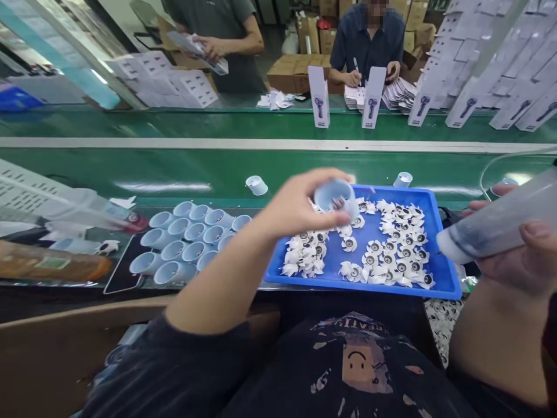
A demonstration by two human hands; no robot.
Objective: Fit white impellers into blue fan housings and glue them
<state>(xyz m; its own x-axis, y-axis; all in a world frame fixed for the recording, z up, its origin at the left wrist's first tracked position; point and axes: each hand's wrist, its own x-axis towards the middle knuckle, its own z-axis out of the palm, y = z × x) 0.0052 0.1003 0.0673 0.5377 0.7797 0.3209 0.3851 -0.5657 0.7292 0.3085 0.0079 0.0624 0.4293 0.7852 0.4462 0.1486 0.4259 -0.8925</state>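
My left hand (308, 203) is closed round a light blue plastic cup (333, 196), held tilted above the tray. Inside this cup are small dark and reddish parts, too blurred to name. At the right edge, my right hand (535, 247) grips a thick translucent tube (507, 215) with a white end, which points left and down. Below the two hands lies a blue tray (448, 273) holding several white fan blades (402, 252) with dark round hubs. More light blue cups (174, 271) stand in packed rows to the left of my left forearm.
Single cups (256, 185) stand on the green conveyor belt (183, 168) behind the tray. A thin clear hose (500, 157) curves at the right. Across the belt, two people handle white boxes and papers; upright boxes (319, 98) line its far side. An orange-brown roll (52, 261) lies left.
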